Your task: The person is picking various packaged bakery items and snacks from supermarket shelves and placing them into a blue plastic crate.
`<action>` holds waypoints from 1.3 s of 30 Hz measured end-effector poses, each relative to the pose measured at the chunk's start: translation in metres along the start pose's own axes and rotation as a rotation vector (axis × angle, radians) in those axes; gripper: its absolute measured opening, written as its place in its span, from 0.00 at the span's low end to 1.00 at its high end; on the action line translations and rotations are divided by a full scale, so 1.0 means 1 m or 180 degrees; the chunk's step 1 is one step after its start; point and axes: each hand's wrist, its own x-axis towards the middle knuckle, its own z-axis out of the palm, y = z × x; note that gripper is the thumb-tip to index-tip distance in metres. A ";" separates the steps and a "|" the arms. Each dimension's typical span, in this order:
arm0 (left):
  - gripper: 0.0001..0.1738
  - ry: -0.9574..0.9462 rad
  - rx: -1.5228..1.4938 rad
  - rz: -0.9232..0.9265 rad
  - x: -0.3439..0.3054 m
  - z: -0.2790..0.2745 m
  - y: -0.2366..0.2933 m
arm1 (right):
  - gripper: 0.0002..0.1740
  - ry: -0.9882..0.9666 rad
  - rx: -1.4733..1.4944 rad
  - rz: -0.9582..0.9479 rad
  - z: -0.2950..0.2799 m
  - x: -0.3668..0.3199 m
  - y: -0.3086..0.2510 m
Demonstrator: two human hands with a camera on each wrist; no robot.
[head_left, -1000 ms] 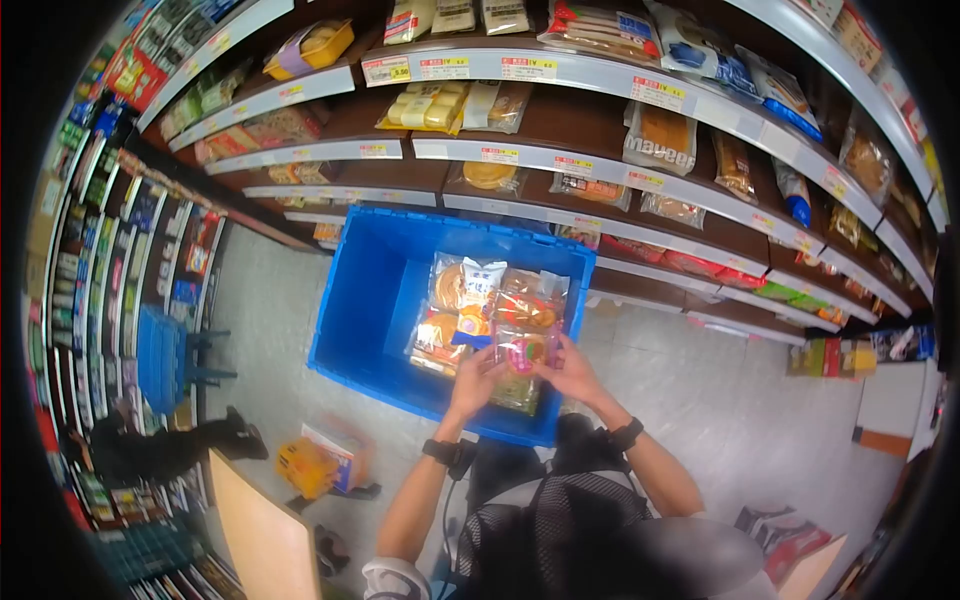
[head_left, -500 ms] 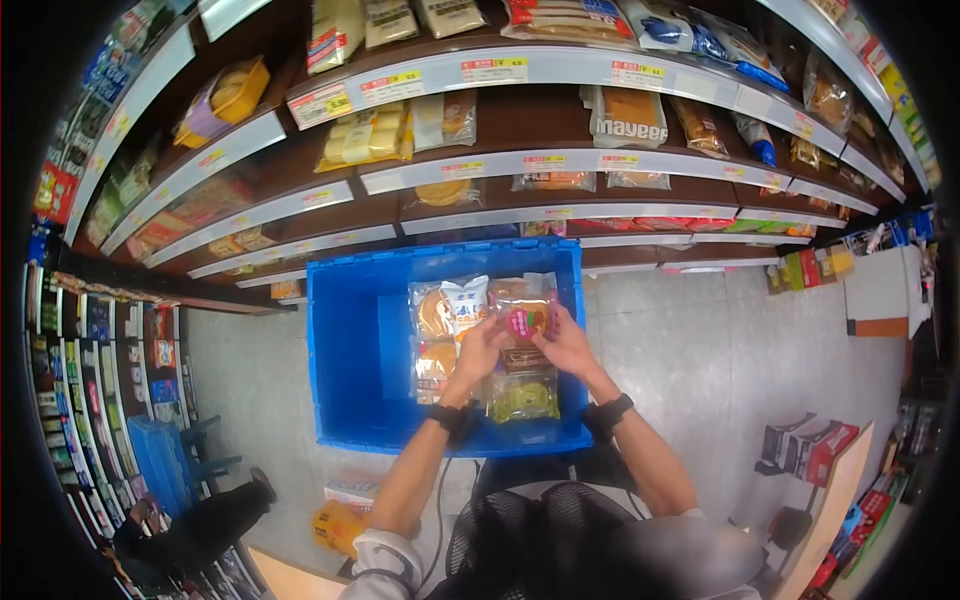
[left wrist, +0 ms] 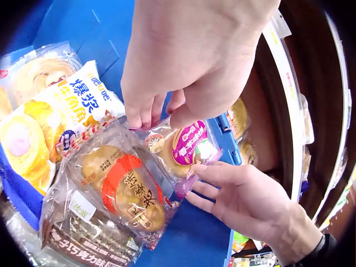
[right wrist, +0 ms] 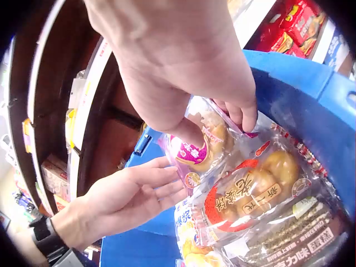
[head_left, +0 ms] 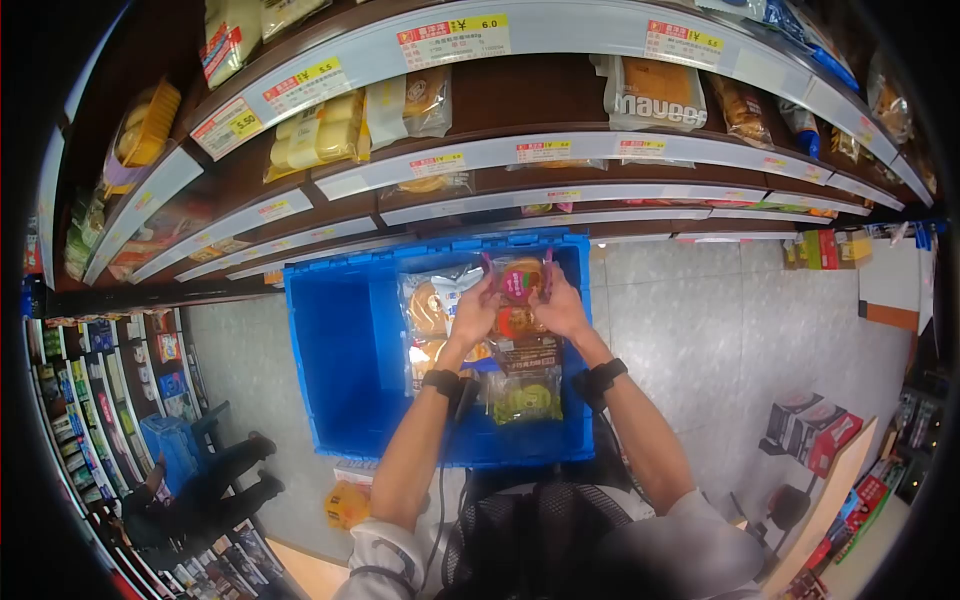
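Both hands hold a clear bread packet with a purple label (head_left: 522,286) by its two sides, at the far right end of the blue crate (head_left: 345,372). My left hand (head_left: 474,314) pinches its left edge. On the opposite edge, my right hand (head_left: 562,308) has its thumb on top and fingers beneath, as the left wrist view shows. Right beside the packet lies a pastry pack with a red band (left wrist: 123,190). Then come a brown-printed pack (right wrist: 297,236) and a green pack (head_left: 527,398). Left of these lies a white and blue snack bag (left wrist: 58,119).
Shelves with price strips (head_left: 440,210) and packaged bread (head_left: 655,95) rise just beyond the crate. Behind on the left are a person in dark clothes (head_left: 200,510) and a blue stool (head_left: 170,450). Boxes (head_left: 815,430) stand on the floor at right.
Both hands have carried the purple-labelled packet away from the body, toward the crate's far wall. The red-banded and brown packs below now show more. The head view has shifted closer to the shelves.
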 end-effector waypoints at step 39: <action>0.20 0.0052 0.0427 0.0339 -0.152 -0.008 0.045 | 0.22 0.0245 0.0880 -0.0327 0.017 -0.136 0.019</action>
